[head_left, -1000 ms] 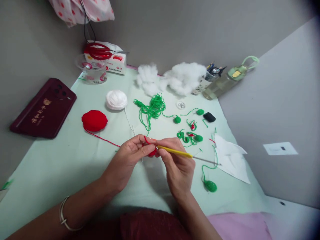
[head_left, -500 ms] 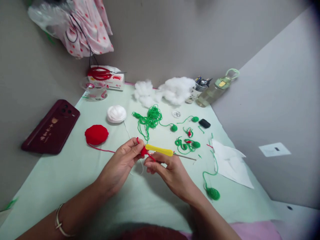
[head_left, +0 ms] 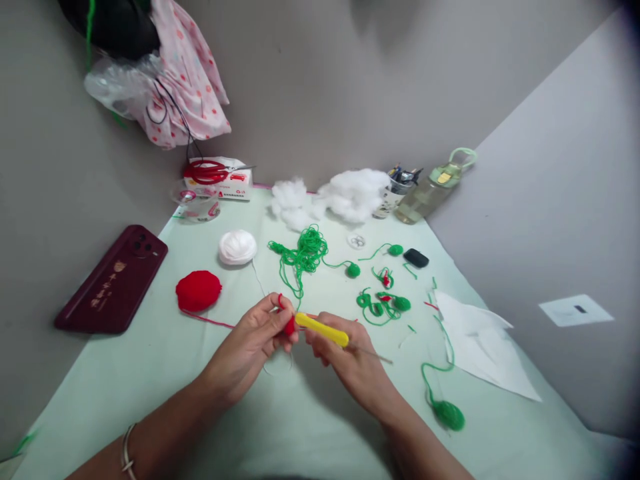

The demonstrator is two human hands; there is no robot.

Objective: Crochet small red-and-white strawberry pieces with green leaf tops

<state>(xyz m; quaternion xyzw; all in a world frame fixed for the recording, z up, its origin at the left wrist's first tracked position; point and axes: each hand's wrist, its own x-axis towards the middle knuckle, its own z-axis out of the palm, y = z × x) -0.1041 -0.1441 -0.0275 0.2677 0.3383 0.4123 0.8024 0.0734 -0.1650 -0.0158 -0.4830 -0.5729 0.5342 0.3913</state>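
Note:
My left hand (head_left: 250, 340) pinches a small red crocheted piece (head_left: 289, 325), with red yarn looped up over the index finger. A red strand runs from that hand to the red yarn ball (head_left: 199, 291) on the left. My right hand (head_left: 345, 353) is closed round a crochet hook with a yellow handle (head_left: 323, 329); its thin metal shaft sticks out to the right, slightly blurred. The handle's left end is against the red piece. A white yarn ball (head_left: 237, 247) lies beyond my left hand, and its thin thread passes behind the fingers.
Tangled green yarn (head_left: 307, 250) lies ahead of my hands, with small green pieces (head_left: 401, 303) to the right. White stuffing (head_left: 353, 195), a bottle (head_left: 430, 190) and scissors (head_left: 207, 171) are at the back. A phone (head_left: 114, 280) is left; white paper (head_left: 487, 340) lies right.
The view has tilted up, so things appear lower. My right hand has come over the hook handle, its fingers now round it, and the handle slants more steeply down to the right.

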